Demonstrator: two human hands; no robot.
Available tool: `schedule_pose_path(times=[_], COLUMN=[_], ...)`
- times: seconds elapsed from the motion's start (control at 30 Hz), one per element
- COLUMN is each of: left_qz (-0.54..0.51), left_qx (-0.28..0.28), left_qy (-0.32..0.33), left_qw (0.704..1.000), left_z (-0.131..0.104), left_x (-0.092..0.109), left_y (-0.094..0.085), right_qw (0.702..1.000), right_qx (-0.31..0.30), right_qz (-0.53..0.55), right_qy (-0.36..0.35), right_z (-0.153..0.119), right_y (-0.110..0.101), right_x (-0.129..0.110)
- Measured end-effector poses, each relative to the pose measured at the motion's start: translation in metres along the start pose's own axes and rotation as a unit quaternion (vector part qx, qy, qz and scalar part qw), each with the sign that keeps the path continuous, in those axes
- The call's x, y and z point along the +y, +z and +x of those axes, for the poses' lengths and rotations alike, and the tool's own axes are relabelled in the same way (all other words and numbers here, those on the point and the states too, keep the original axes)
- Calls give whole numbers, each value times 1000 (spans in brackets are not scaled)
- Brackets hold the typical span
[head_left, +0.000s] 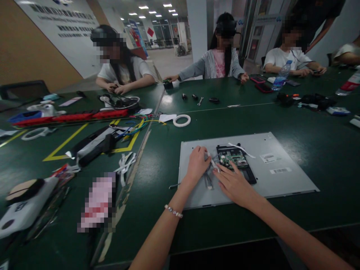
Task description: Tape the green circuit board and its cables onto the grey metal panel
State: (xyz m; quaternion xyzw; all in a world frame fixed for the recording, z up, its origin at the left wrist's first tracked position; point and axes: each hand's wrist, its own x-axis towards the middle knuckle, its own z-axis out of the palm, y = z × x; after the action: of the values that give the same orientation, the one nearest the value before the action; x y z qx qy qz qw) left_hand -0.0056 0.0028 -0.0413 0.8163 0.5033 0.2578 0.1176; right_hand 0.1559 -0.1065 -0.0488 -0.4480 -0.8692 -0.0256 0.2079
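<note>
A flat grey metal panel (270, 180) lies on the green table in front of me. On it sits a black plastic frame (250, 174) with a green circuit board (234, 160). Beside the frame, my left hand (198, 163) is closed, its fingertips pinching the upper part of a narrow white strip (213, 162). My right hand (236, 185) lies low over the panel, fingers stretched and spread, the nearest fingertips at the strip's lower end. One finger reaches over the board's edge. Grey cables (208, 182) run between the hands. Another white strip (242, 150) crosses the frame's far edge.
A white tape roll (182, 120), a small wrench (200, 101) and a water bottle (282, 76) stand farther back. Left are a long red strip of parts (90, 116), a black-and-silver device (92, 144) and crumpled white strips (125, 167). Several people sit opposite.
</note>
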Motion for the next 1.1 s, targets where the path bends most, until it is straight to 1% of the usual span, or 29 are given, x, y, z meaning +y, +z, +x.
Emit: schedule_pose_path(times=[0.07,0.13,0.17,0.23,0.3,0.37,0.5,0.6,0.8,0.93,1.1], left_qz=[4,5,5,4,6,6,2,9,27,29,42], left_qx=[28,32,19,-25,-64,-78,-61,-51,-41,-49,-66], left_qy=[-9,9,27,65,81,74,59,56,29,21,24], left_qw=[1000,999,999,998,995,994,996,997,998,998,997], left_z=[-2,-3,-4,-6,-7,-8,-9,-9,-13,-20,-26], left_x=[2,5,5,6,6,5,4,7,14,17,21], left_y=[-4,-9,-11,-13,-12,-9,-4,-4,-9,-10,-10], right_qw=[1000,1000,1000,1000,1000,1000,1000,1000,999,1000,1000], right_qx=[2,3,3,1,-2,-3,-2,2,-5,1,12], right_qz=[3,5,5,4,2,-2,-7,-14,-30,-31,1], right_qy=[1,1,1,2,3,4,1,-5,-10,-6,4], right_z=[-1,-1,-1,-1,0,-1,-3,-6,-15,-22,-28], right_y=[1,1,1,1,0,0,-1,-1,-5,-7,-11], right_x=[0,1,1,1,0,0,-1,-3,-8,-11,-10])
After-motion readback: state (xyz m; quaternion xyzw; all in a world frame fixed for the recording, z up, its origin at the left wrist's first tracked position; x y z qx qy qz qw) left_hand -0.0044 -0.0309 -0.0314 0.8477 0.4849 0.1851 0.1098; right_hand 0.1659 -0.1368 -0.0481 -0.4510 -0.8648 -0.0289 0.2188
